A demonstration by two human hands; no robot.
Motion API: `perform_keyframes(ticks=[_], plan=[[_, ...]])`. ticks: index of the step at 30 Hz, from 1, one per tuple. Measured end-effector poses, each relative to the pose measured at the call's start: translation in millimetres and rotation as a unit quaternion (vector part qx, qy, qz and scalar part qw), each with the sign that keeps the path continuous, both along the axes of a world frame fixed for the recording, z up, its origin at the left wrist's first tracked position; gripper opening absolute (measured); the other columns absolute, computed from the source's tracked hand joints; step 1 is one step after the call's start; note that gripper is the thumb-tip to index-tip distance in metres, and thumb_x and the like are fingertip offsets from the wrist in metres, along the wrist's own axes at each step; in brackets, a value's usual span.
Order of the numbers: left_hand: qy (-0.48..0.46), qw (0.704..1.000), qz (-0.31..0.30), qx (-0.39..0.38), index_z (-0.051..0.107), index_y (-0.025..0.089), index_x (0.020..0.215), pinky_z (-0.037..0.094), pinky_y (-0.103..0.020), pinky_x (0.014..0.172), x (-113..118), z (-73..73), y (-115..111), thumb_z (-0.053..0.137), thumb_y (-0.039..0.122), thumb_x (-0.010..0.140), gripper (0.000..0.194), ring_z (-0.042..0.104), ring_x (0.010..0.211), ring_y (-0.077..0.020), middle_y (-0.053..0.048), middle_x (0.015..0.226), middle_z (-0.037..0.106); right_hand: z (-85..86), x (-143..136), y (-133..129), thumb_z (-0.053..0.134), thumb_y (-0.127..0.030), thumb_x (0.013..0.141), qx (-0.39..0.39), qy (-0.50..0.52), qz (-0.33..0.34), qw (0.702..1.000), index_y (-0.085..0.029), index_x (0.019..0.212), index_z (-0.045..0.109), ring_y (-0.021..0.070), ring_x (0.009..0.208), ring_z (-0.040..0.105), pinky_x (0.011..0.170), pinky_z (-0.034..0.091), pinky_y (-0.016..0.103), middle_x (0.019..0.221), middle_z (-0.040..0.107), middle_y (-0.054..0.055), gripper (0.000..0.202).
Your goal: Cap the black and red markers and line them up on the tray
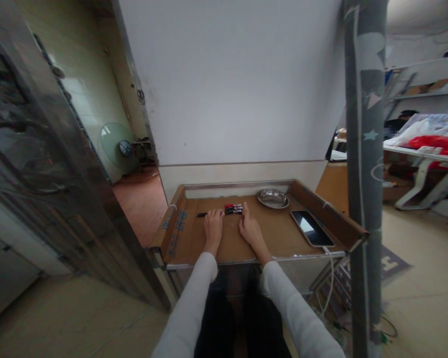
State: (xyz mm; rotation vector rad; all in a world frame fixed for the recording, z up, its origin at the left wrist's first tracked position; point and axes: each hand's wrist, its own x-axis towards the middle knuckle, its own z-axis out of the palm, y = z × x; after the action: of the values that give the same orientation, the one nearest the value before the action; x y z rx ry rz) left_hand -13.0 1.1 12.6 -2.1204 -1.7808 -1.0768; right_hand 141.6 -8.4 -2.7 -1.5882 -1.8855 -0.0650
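Note:
My left hand (213,227) rests on the brown cardboard surface (229,243), its fingers closed over a slim black pen (202,215) whose end sticks out to the left. To the right of those fingers, a red pen (230,206) and dark pens (231,211) lie side by side in a small row. My right hand (251,228) is at the right ends of this row, with the index finger stretched forward along them and the thumb apart. Nothing shows in its grasp. The other fingers of the right hand are partly hidden.
A round metal dish (273,198) stands at the back right. Nearer me lies a phone (312,228) with a white cable (331,278) hanging over the front edge. Raised cardboard sides (328,214) border the cart top. A grey wrapped pole (366,199) stands close on the right.

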Motion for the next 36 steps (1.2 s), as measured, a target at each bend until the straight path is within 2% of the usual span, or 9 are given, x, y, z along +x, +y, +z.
perform_keyframes(ticks=[3,6,10,13,18,23,25,30,36], plan=[[-0.010,0.997,0.068,-0.035,0.060,0.016,0.097,0.042,-0.034,0.080,-2.8,-5.7,2.1,0.042,0.018,0.090,0.020,0.053,0.090,-0.0225,-0.009,0.095,0.062,-0.5,1.1,0.0,0.036,-0.013,0.084,-0.004,-0.050,-0.038,0.998,-0.011,0.135,0.036,0.0228,0.102,0.055,0.090,0.041,0.035,0.114,0.059,0.016,0.051],[-0.019,0.995,0.077,-0.060,0.059,0.014,0.099,0.043,-0.035,0.081,-3.6,-12.4,5.3,0.036,0.011,0.089,0.025,0.053,0.093,-0.0235,-0.012,0.099,0.059,-1.0,1.4,-0.6,0.038,-0.016,0.085,-0.011,-0.075,-0.054,0.996,-0.016,0.129,0.047,0.0233,0.113,0.048,0.094,0.037,0.035,0.125,0.053,0.015,0.044],[-0.051,0.996,0.048,-0.053,0.058,0.012,0.099,0.043,-0.038,0.084,-2.6,-14.7,9.1,0.030,0.005,0.087,0.031,0.054,0.095,-0.0238,-0.014,0.099,0.058,-0.7,0.6,-1.1,0.038,-0.019,0.088,-0.026,-0.088,-0.074,0.993,-0.017,0.127,0.049,0.0244,0.116,0.044,0.095,0.034,0.036,0.129,0.049,0.015,0.041],[-0.064,0.997,0.030,-0.035,0.057,0.013,0.099,0.044,-0.037,0.086,-1.8,-11.1,7.3,0.032,0.003,0.084,0.031,0.055,0.094,-0.0222,-0.013,0.097,0.058,1.5,-0.1,-1.7,0.038,-0.019,0.088,-0.035,-0.088,-0.079,0.992,-0.017,0.124,0.051,0.0234,0.111,0.046,0.091,0.035,0.034,0.122,0.053,0.014,0.038],[-0.080,0.995,-0.018,-0.059,0.058,0.014,0.097,0.045,-0.036,0.086,-7.6,-7.9,-12.8,0.032,-0.002,0.078,0.036,0.058,0.093,-0.0216,-0.012,0.100,0.058,6.8,-1.1,-4.6,0.039,-0.016,0.086,-0.033,-0.103,-0.092,0.990,-0.013,0.105,0.057,0.0236,0.099,0.048,0.085,0.035,0.033,0.103,0.058,0.014,0.026],[-0.074,0.986,-0.123,-0.089,0.056,0.017,0.104,0.043,-0.035,0.094,-21.1,-13.9,-31.4,0.038,-0.004,0.072,0.043,0.053,0.104,-0.0200,-0.008,0.105,0.057,5.3,-1.0,-5.0,0.039,-0.016,0.086,-0.028,-0.105,-0.091,0.990,-0.013,0.108,0.055,0.0238,0.099,0.047,0.083,0.034,0.033,0.104,0.057,0.013,0.027],[-0.049,0.981,-0.156,-0.107,0.058,0.018,0.102,0.041,-0.037,0.095,-23.1,-15.9,-32.4,0.042,0.000,0.075,0.035,0.052,0.103,-0.0200,-0.007,0.103,0.058,3.6,-0.4,-4.5,0.039,-0.017,0.087,-0.030,-0.101,-0.087,0.991,-0.015,0.109,0.055,0.0235,0.100,0.046,0.083,0.034,0.032,0.105,0.057,0.013,0.027],[-0.024,0.977,-0.174,-0.119,0.059,0.019,0.090,0.041,-0.037,0.091,-18.6,-15.6,-28.6,0.050,0.017,0.084,0.011,0.052,0.096,-0.0194,-0.004,0.097,0.057,4.2,-0.1,-5.0,0.041,-0.020,0.088,-0.030,-0.107,-0.099,0.989,-0.014,0.100,0.058,0.0237,0.098,0.047,0.082,0.034,0.033,0.102,0.058,0.013,0.022],[-0.010,0.981,-0.161,-0.103,0.056,0.019,0.083,0.042,-0.033,0.085,-5.3,-7.9,-23.2,0.048,0.019,0.087,0.009,0.053,0.089,-0.0178,-0.003,0.088,0.056,7.0,-0.5,-9.6,0.039,-0.020,0.089,-0.017,-0.122,-0.101,0.987,-0.012,0.095,0.057,0.0236,0.095,0.049,0.080,0.034,0.033,0.100,0.059,0.014,0.021]])
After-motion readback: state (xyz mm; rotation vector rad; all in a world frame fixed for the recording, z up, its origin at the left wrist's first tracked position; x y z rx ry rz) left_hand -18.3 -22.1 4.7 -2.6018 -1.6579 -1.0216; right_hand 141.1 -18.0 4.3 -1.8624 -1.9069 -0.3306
